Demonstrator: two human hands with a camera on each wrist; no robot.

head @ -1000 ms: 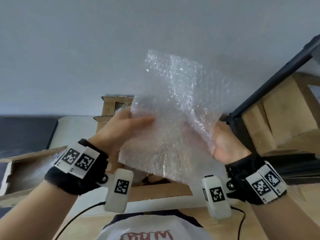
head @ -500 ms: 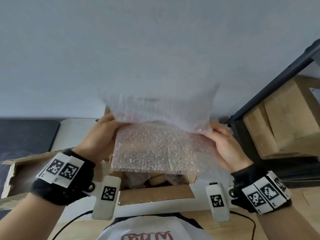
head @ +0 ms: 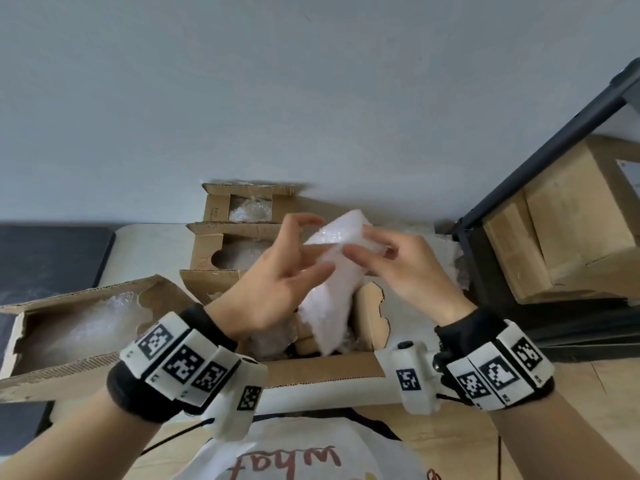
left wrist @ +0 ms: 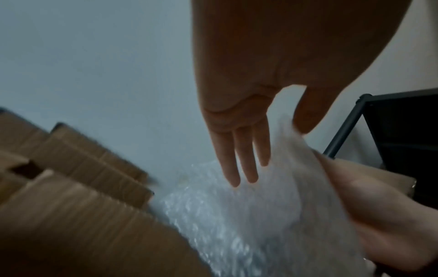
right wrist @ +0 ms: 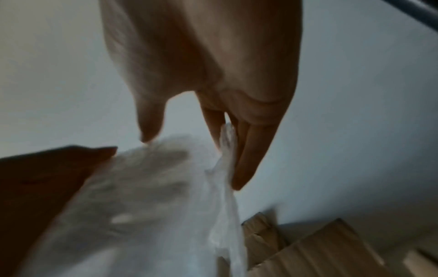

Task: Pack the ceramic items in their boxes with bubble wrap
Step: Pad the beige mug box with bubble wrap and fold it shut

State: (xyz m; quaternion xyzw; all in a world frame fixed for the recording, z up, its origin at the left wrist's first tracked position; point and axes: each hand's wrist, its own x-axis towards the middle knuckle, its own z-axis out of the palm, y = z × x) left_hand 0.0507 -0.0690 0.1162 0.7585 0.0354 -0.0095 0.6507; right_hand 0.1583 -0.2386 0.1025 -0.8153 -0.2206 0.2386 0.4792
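Right hand (head: pixel 405 275) pinching folded bubble wrap (head: pixel 332 271) between fingers, left hand (head: pixel 273 292) fingers loosely straight, thumb touching it, above open cardboard box (head: pixel 322 370)

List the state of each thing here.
near box, open.
left box, open, padded inside.
far boxes, open, padded inside.
bubble wrap, folded, held above near box.
left hand, fingers straight, thumb touching bubble wrap.
right hand, pinching bubble wrap.

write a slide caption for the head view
Right hand pinches a folded bubble wrap sheet, left hand touching it, above an open cardboard box.
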